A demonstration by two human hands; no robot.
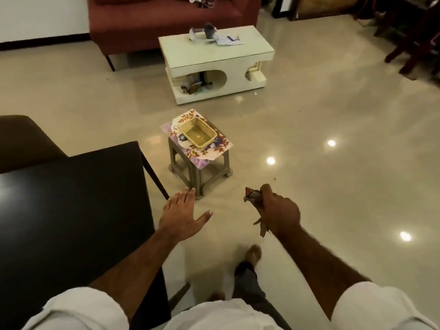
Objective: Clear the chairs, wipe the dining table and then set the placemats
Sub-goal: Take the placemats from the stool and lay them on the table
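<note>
Left hand spread flat beside dining table; right hand grasping crumpled cloth.

basket on placemats, on stool

I count: my hands 2, left hand, right hand | cloth 1 | dining table 1, 9 o'clock | stool 1, 12 o'clock | basket 1 | placemats at least 2, stacked | coffee table 1, 12 o'clock | sofa 1, 11 o'clock
</note>
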